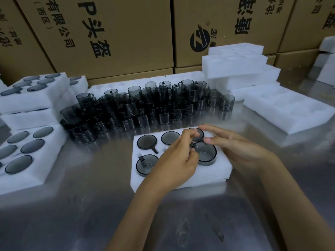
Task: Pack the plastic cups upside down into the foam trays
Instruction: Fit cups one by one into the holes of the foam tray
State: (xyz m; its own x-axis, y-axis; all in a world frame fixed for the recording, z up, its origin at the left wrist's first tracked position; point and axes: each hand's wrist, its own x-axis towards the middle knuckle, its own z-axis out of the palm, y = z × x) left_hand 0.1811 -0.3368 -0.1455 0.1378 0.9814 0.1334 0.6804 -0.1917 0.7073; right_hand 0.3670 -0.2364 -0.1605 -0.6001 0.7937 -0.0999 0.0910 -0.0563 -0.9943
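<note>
Over the near right corner of the foam tray [213, 175] my two hands meet at one smoky plastic cup [205, 153], which sits upside down in its pocket with its rim side sunk and its flat base up, standing a little proud of the foam. My left hand [178, 158] comes in from below, fingers curled, and its fingertips [192, 151] pinch at the cup's left edge, where the handle seems to be; the exact grip is hidden by my own knuckles. My right hand [233, 144] lies flatter, fingers straight and close together, reaching across the far edge of the same cup toward the back-right pocket, where another upturned cup [198, 134] is partly covered.

Further along the tray, three more cups are seated base up: two in the back row [146, 141] [169, 137] and one at the front left [145, 164], its handle lying on top. My left hand covers the pocket between the front two, so I cannot tell what is in it.

Beyond the tray, a crowd of loose cups [137, 107] stands stacked on the steel table [87, 205]. To my left are filled trays [32, 156], some stacked. To my right lies an unfilled tray [288, 109], with a pile of empty trays [237, 64] behind it. Cardboard boxes [112, 33] wall off the back.
</note>
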